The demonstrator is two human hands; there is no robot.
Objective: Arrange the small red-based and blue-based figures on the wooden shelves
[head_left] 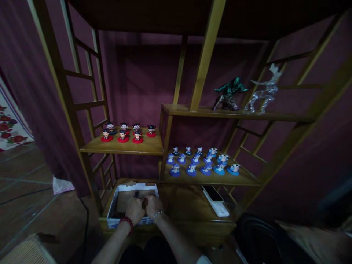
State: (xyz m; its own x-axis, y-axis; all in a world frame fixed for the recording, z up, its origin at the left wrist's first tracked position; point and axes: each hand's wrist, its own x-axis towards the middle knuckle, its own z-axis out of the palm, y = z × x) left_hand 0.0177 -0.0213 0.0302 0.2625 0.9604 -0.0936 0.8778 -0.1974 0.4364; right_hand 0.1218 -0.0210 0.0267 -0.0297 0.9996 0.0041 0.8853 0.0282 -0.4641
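Note:
My left hand [135, 210], with a red bead bracelet [128, 223] at its wrist, is over the open box [111, 205] on the lowest shelf. Close against it is my right hand [154, 206], which wears a silver bracelet [157, 215]. The fingers of both are closed together around something small and dark reddish, mostly hidden, whose kind I cannot make out. Just beyond my left fingers, a small dark piece [136, 194] lies inside the box. The box has pale walls and a brown inside.
Several red-based figurines [123, 136] stand on the left shelf, several blue-based and purple-based ones [191, 169] on the right shelf. A dark green figure [231, 93] and a clear deer [265, 91] stand higher up. A phone [213, 193] lies on a white object [221, 210] at right.

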